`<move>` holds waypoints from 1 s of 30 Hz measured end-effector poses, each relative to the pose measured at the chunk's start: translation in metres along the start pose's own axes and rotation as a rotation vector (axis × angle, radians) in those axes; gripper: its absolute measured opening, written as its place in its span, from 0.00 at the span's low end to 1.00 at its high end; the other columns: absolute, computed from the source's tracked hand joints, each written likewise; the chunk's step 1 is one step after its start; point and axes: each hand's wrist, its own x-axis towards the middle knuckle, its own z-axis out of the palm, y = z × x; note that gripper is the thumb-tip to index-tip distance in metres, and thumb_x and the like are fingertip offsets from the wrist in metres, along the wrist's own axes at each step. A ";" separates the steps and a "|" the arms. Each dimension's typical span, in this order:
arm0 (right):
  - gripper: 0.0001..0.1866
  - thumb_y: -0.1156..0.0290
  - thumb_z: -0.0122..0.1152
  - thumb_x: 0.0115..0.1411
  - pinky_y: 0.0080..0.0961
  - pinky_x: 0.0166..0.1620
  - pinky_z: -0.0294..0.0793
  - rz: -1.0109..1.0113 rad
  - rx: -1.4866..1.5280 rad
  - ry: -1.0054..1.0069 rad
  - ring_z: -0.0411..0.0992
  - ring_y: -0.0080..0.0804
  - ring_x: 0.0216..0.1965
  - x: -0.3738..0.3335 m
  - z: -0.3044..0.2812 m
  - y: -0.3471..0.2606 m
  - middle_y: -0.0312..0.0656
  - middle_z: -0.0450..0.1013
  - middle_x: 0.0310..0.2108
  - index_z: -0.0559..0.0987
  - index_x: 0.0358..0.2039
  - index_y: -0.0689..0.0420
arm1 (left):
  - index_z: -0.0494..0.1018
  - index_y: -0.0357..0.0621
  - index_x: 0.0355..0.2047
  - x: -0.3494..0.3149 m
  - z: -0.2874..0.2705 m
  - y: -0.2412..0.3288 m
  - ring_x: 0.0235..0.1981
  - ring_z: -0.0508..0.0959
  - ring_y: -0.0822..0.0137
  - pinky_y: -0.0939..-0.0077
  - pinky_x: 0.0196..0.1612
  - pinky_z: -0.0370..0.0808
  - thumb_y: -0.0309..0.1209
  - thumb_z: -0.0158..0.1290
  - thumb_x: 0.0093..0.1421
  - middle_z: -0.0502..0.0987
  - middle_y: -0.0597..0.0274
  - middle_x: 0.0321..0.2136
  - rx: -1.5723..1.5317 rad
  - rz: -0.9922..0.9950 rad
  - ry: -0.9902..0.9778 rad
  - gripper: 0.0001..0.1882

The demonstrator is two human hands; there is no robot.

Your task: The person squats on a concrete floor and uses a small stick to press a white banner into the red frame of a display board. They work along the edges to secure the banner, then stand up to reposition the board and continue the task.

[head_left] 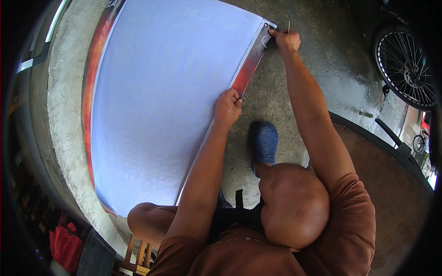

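A large sheet that looks like a printed tarpaulin banner [161, 87] lies with its plain white back upward. Its right edge is turned over into a strip [248, 69] showing a dark and red print. My left hand [228, 109] is closed on this edge, fingertips at the lower end of the visible strip. Farther off, my right hand [288, 41] is at the banner's far right corner, a fingertip touching it near a small eyelet [265, 25]. A thin, pale, stick-like piece [289, 26] stands up from the closed fingers of that hand; its kind is unclear.
The sheet's left border runs along a raised concrete ledge [69, 115]. A blue clog [265, 142] is on my foot on the concrete floor. A bicycle wheel [407, 69] stands at the right. Wooden slats [138, 253] and a red bag-like item [66, 244] are at lower left.
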 end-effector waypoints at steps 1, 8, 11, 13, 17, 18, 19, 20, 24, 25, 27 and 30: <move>0.25 0.53 0.87 0.41 0.33 0.38 0.79 -0.019 -0.012 -0.007 0.80 0.35 0.31 0.000 -0.001 -0.001 0.42 0.82 0.29 0.83 0.29 0.57 | 0.73 0.41 0.32 0.002 -0.001 0.000 0.26 0.75 0.53 0.58 0.34 0.74 0.29 0.66 0.57 0.75 0.57 0.23 0.004 -0.029 -0.018 0.11; 0.31 0.47 0.85 0.42 0.34 0.39 0.79 -0.210 0.049 0.001 0.80 0.36 0.32 0.008 -0.008 0.016 0.43 0.81 0.29 0.82 0.32 0.60 | 0.81 0.40 0.24 0.025 -0.002 0.031 0.27 0.82 0.47 0.54 0.36 0.77 0.50 0.68 0.56 0.82 0.48 0.23 0.206 -0.247 0.011 0.23; 0.35 0.45 0.84 0.41 0.39 0.41 0.79 -0.339 0.112 -0.036 0.81 0.44 0.35 -0.042 -0.013 0.018 0.47 0.82 0.33 0.81 0.37 0.62 | 0.81 0.39 0.22 0.031 -0.008 0.033 0.28 0.83 0.48 0.55 0.37 0.78 0.53 0.70 0.53 0.82 0.48 0.23 0.242 -0.354 0.003 0.26; 0.40 0.45 0.85 0.39 0.42 0.43 0.79 -0.398 0.053 -0.116 0.81 0.48 0.39 -0.090 -0.021 0.022 0.50 0.82 0.37 0.79 0.42 0.63 | 0.81 0.39 0.21 0.035 -0.011 0.030 0.27 0.83 0.49 0.55 0.37 0.78 0.54 0.71 0.51 0.83 0.49 0.23 0.234 -0.409 -0.023 0.27; 0.47 0.47 0.87 0.34 0.42 0.48 0.78 -0.461 -0.157 -0.233 0.79 0.49 0.47 -0.134 -0.025 0.055 0.51 0.78 0.45 0.74 0.48 0.61 | 0.83 0.40 0.22 0.042 -0.007 0.030 0.27 0.84 0.52 0.56 0.37 0.79 0.55 0.71 0.50 0.83 0.51 0.22 0.265 -0.464 -0.061 0.27; 0.47 0.50 0.88 0.32 0.42 0.50 0.78 -0.448 -0.174 -0.250 0.78 0.49 0.49 -0.136 -0.024 0.060 0.50 0.76 0.48 0.72 0.48 0.60 | 0.84 0.41 0.22 0.044 -0.007 0.030 0.27 0.84 0.53 0.57 0.37 0.79 0.55 0.71 0.50 0.84 0.51 0.22 0.263 -0.465 -0.075 0.26; 0.47 0.50 0.88 0.32 0.43 0.49 0.78 -0.457 -0.189 -0.245 0.78 0.49 0.49 -0.136 -0.024 0.061 0.50 0.76 0.48 0.72 0.48 0.60 | 0.84 0.41 0.23 0.046 -0.007 0.029 0.27 0.85 0.53 0.57 0.37 0.80 0.55 0.71 0.50 0.84 0.52 0.22 0.260 -0.466 -0.091 0.26; 0.47 0.50 0.88 0.32 0.43 0.49 0.78 -0.467 -0.203 -0.241 0.78 0.49 0.48 -0.136 -0.024 0.062 0.50 0.76 0.48 0.72 0.48 0.60 | 0.85 0.41 0.24 0.046 -0.007 0.028 0.27 0.85 0.53 0.58 0.37 0.80 0.55 0.71 0.50 0.84 0.52 0.22 0.257 -0.468 -0.107 0.26; 0.47 0.48 0.88 0.31 0.43 0.48 0.78 -0.415 -0.244 -0.220 0.78 0.49 0.47 -0.119 -0.025 0.051 0.50 0.77 0.47 0.72 0.46 0.60 | 0.85 0.40 0.25 0.048 -0.009 0.030 0.30 0.86 0.52 0.59 0.39 0.81 0.54 0.71 0.50 0.85 0.50 0.25 0.251 -0.496 -0.122 0.26; 0.47 0.47 0.88 0.31 0.43 0.48 0.78 -0.383 -0.224 -0.195 0.78 0.49 0.47 -0.112 -0.024 0.050 0.50 0.77 0.46 0.72 0.46 0.60 | 0.85 0.39 0.27 0.048 -0.012 0.035 0.33 0.86 0.50 0.58 0.40 0.81 0.53 0.72 0.49 0.85 0.48 0.28 0.245 -0.510 -0.142 0.25; 0.47 0.45 0.88 0.31 0.43 0.48 0.78 -0.320 -0.183 -0.148 0.78 0.49 0.47 -0.095 -0.022 0.046 0.50 0.77 0.46 0.73 0.45 0.60 | 0.85 0.39 0.27 0.049 -0.013 0.036 0.33 0.86 0.49 0.58 0.40 0.81 0.53 0.72 0.49 0.85 0.48 0.28 0.249 -0.505 -0.147 0.26; 0.47 0.43 0.87 0.31 0.42 0.48 0.79 -0.324 -0.174 -0.033 0.79 0.49 0.46 -0.058 -0.019 0.037 0.49 0.78 0.44 0.73 0.44 0.60 | 0.85 0.39 0.24 0.048 -0.010 0.029 0.30 0.85 0.51 0.59 0.39 0.81 0.54 0.71 0.49 0.84 0.50 0.25 0.263 -0.471 -0.132 0.26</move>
